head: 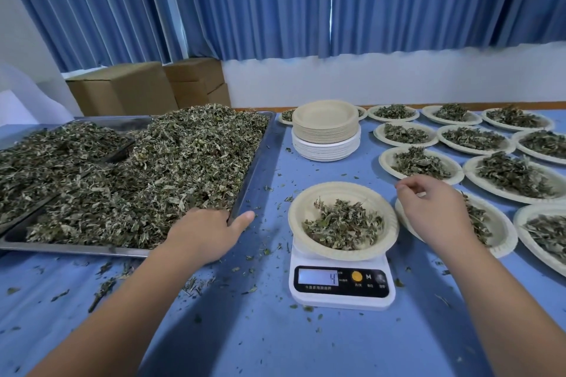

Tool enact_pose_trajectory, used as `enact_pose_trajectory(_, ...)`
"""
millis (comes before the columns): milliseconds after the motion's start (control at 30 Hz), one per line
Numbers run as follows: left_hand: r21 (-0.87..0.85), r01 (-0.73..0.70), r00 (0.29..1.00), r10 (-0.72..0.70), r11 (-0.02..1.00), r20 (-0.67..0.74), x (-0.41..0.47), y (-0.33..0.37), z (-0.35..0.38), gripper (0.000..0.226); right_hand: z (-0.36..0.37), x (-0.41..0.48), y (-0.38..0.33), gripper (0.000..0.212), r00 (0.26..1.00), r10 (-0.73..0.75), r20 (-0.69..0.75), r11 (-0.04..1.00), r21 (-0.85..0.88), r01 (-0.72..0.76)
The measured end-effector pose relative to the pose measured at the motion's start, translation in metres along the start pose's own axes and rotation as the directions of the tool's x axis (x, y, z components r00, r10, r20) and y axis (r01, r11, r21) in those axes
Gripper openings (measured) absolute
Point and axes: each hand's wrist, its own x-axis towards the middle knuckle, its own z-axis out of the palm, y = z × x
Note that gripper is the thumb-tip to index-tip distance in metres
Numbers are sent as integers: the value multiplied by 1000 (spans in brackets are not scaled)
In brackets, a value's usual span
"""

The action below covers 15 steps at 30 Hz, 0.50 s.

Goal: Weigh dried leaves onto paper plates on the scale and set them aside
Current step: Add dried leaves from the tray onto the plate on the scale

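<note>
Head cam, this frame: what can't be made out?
- Scale display: head view, one "4" reads; other digits and unit blurred.
- Left hand: fingers go over the tray rim into the dried leaves; its own back hides any grip.
- Right hand: fingertips together; whether they pinch a leaf is too small to tell.
- Paper plate beneath the right hand: mostly covered by it.
- Plates at the right edge: cut off by the frame.

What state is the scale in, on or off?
On. The scale has a lit display showing what looks like a 4, with a plate of leaves on top.
</note>
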Motion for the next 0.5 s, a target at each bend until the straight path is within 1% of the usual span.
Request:
enact_pose_trajectory(133, 12, 3, 993, -1, 1000, -119, -8, 5, 2, 58, 0, 0, 0, 12, 1000, -3, -5, 1000, 11, 3)
enact_pose_trajectory(233, 66, 22, 978, -8, 998, -207, -13, 8, 10, 55, -1, 0, 0, 12, 1000, -3, -9, 1000, 21, 3)
enact_pose_trajectory(400, -9, 17, 987, -18, 1000, -158, -16, 8, 14, 53, 0, 0, 0, 13, 1000, 6, -9, 1000, 25, -6)
enact_pose_trajectory(467, -2, 27, 986, -26, 1000, -162, -18, 8, 14, 53, -1, 0, 0, 13, 1000, 6, -9, 1000, 24, -6)
enact_pose_trajectory(500, 29, 35, 983, -29, 999, -180, -19, 9, 14, 55, -1, 0, 0, 13, 1000, 6, -8, 1000, 25, -5)
